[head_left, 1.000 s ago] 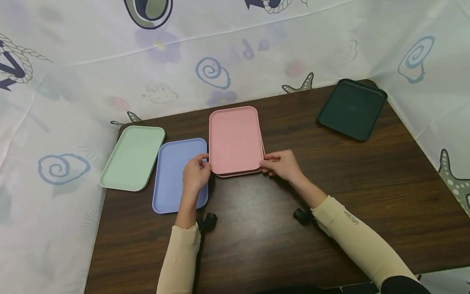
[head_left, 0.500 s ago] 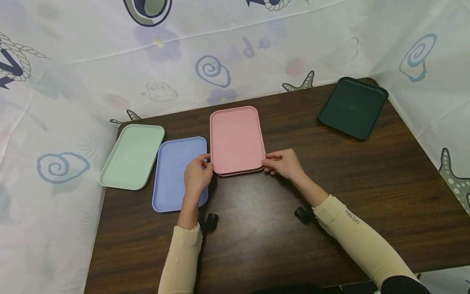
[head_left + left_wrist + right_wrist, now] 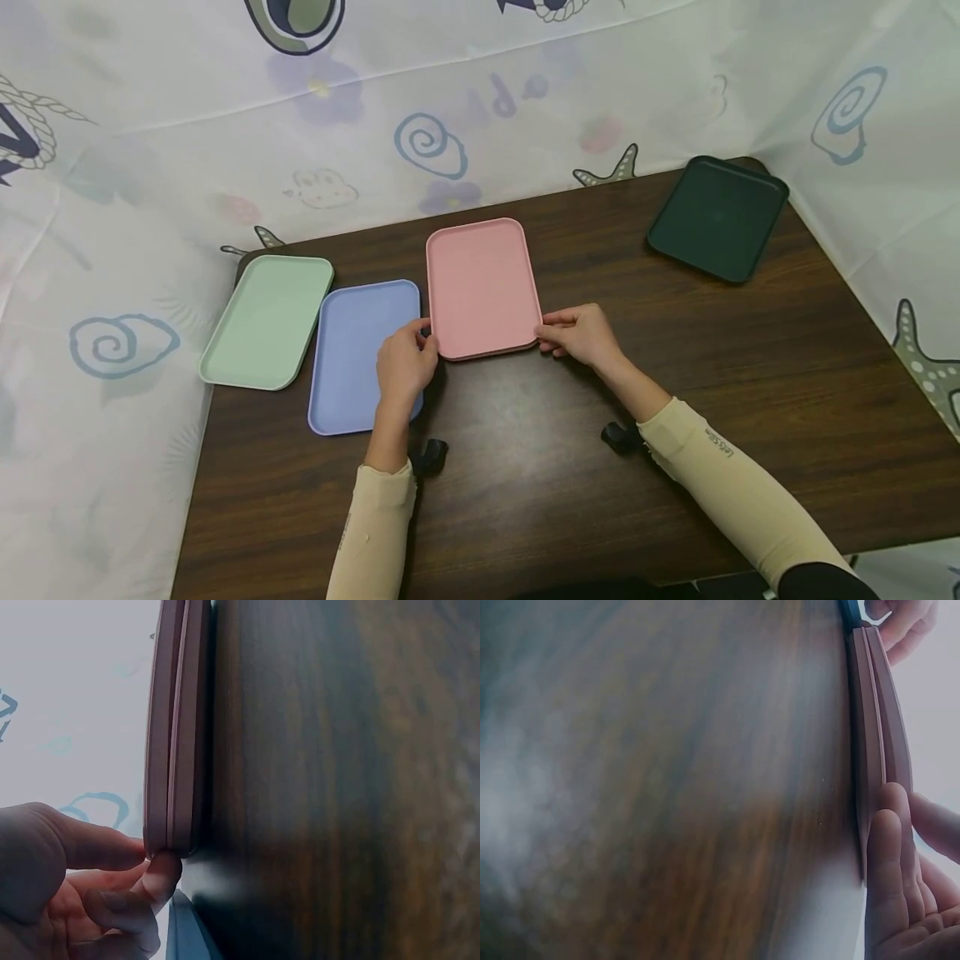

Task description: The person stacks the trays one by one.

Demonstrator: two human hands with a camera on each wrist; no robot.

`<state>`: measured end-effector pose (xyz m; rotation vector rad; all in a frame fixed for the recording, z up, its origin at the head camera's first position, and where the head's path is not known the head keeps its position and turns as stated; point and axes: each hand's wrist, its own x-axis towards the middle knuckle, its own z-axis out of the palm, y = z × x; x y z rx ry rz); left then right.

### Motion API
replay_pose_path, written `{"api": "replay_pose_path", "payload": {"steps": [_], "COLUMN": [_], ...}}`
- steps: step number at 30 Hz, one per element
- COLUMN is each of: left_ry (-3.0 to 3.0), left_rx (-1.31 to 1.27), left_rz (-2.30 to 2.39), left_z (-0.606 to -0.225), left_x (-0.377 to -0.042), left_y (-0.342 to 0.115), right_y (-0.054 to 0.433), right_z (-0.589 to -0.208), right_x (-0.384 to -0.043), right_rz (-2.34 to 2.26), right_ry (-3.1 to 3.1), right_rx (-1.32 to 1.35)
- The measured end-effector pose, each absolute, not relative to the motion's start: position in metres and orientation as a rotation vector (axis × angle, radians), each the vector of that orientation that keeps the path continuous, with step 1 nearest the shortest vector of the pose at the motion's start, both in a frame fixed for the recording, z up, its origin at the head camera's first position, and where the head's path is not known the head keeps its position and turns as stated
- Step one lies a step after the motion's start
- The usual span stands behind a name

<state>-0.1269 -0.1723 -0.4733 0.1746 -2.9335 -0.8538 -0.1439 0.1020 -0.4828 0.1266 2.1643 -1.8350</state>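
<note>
Near the middle of the far side of a dark wooden table (image 3: 675, 358), two pink trays (image 3: 483, 287) lie stacked one on the other, their rims nearly lined up and their long sides running away from the person. Both wrist views show the pair edge-on, with a thin seam between the upper and the lower one. The left hand (image 3: 405, 364) pinches the stack at its near left corner, thumb at the upper rim and forefinger against the side, the other fingers curled in. The right hand (image 3: 581, 335) grips the near right corner, its thumb at the upper rim and its fingertips against the outer side.

Just left of the stack lies a blue tray (image 3: 348, 350), with the left hand and wrist above its right part; whether they touch it I cannot tell. Beside it, farther left, a pale green tray (image 3: 266, 321) sits at a slant along the table's left edge. Well apart from these, at the far right corner, rests a dark green tray (image 3: 717, 218). A beige sleeve (image 3: 372, 533) covers each forearm, and a small black device (image 3: 430, 457) shows at each wrist. White printed cloth (image 3: 525, 150) hangs behind the table
</note>
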Motion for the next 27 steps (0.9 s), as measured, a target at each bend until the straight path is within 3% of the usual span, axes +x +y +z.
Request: {"api": "replay_pose_path", "payload": {"steps": [27], "left_ry": [-2.948], "left_rx": [0.182], "left_rz": [-0.921], "left_z": [-0.4740], "left_x": [-0.1220], "left_y": [-0.1723], "right_y": [0.1003], "right_z": [-0.4871], "right_x": [-0.1428], "right_rz": [-1.750], "right_ry": [2.284], "right_rx": [0.101]}}
